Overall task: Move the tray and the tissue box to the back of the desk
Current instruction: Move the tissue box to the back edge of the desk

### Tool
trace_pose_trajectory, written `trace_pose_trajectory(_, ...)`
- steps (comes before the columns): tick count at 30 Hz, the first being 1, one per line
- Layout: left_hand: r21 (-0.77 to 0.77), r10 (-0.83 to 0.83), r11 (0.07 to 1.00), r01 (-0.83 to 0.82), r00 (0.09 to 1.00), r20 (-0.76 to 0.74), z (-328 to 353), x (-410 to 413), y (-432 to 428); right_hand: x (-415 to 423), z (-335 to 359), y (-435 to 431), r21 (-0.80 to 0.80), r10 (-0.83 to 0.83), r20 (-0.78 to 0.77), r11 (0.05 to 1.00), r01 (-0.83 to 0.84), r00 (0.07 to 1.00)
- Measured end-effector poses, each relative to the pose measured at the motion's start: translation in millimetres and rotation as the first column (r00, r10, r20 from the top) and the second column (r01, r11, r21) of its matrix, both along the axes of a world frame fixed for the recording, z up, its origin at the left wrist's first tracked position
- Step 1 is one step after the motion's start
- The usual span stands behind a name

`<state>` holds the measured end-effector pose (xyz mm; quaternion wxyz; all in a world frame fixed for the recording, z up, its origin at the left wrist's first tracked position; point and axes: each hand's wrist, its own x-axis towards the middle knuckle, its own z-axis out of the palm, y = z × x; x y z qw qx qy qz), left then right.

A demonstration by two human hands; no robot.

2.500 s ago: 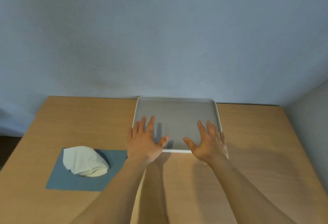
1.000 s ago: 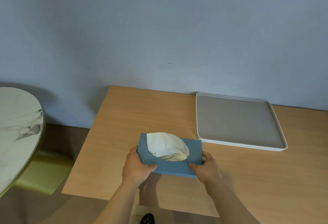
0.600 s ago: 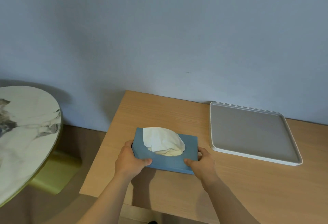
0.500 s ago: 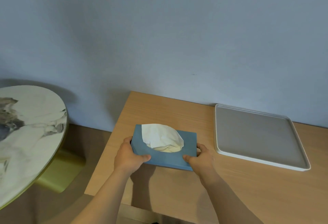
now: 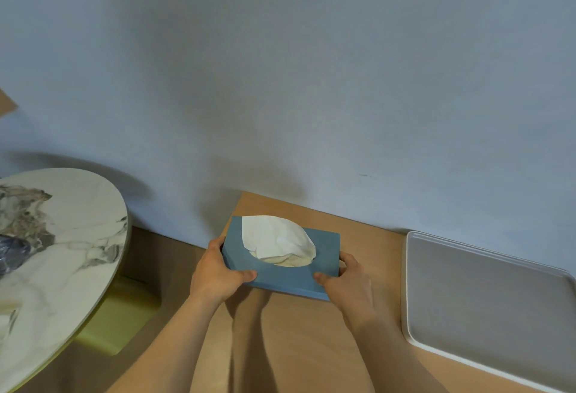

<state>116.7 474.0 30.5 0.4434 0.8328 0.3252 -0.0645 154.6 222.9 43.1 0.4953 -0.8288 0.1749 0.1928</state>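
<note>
A flat blue tissue box (image 5: 324, 251) with a white tissue (image 5: 276, 241) bulging from its oval opening is held just above the wooden desk (image 5: 296, 346), near the desk's back left corner. My left hand (image 5: 218, 274) grips its left end, thumb on top. My right hand (image 5: 350, 283) grips its right end the same way. The grey tray (image 5: 486, 305) with a white rim lies on the desk to the right, its far edge close to the wall.
A pale blue wall (image 5: 311, 81) rises directly behind the desk. A round marble-topped table (image 5: 46, 261) stands to the left, beyond the desk's left edge, with a yellow-green base (image 5: 121, 321) below it.
Both hands left the tray and took hold of the tissue box. They have carried it away from me toward the wall, and it now sits nearer the back left corner.
</note>
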Motion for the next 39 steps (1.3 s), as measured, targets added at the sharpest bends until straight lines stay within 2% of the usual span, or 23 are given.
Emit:
trace_pose_trajectory(7, -0.006, -0.025, 1.0, 0.025, 1.0, 0.0, -14.6, 46.9, 20.5, 43.0, -14.2, 22.3, -0.066, 0.003, -0.012, 0.998, -0.004, 1.0)
trace_pose_trajectory(15, -0.067, -0.093, 0.994, 0.091, 0.995, -0.026, -38.5, 86.6, 69.1, 65.0, -35.7, 72.1, -0.085, -0.089, -0.06, 0.993, 0.083, 0.994)
trace_pose_trajectory(23, -0.116, -0.136, 0.984, 0.134, 0.991, -0.013, -55.3, 99.8, 87.7, 65.4, -45.2, 96.7, -0.206, -0.13, -0.037, 0.971, 0.12, 0.991)
trace_pose_trajectory(29, -0.089, -0.21, 0.974, 0.21, 0.978, 0.002, -53.2, 99.4, 91.3, 62.9, -45.9, 103.8, -0.223, -0.119, -0.043, 0.969, 0.107, 0.992)
trace_pose_trajectory(33, 0.08, -0.372, 0.926, 0.369, 0.928, 0.023, -46.5, 90.1, 90.8, 54.5, -41.1, 105.2, -0.399, 0.034, 0.062, 0.917, -0.007, 0.997)
trace_pose_trajectory(37, 0.365, -0.568, 0.754, 0.546, 0.821, -0.057, -42.9, 83.2, 92.8, 43.5, -38.0, 106.2, -0.576, 0.356, 0.105, 0.783, -0.234, 0.929)
trace_pose_trajectory(39, 0.417, -0.591, 0.706, 0.573, 0.8, -0.1, -42.8, 82.3, 93.2, 40.9, -39.1, 107.1, -0.636, 0.446, 0.067, 0.708, -0.306, 0.892)
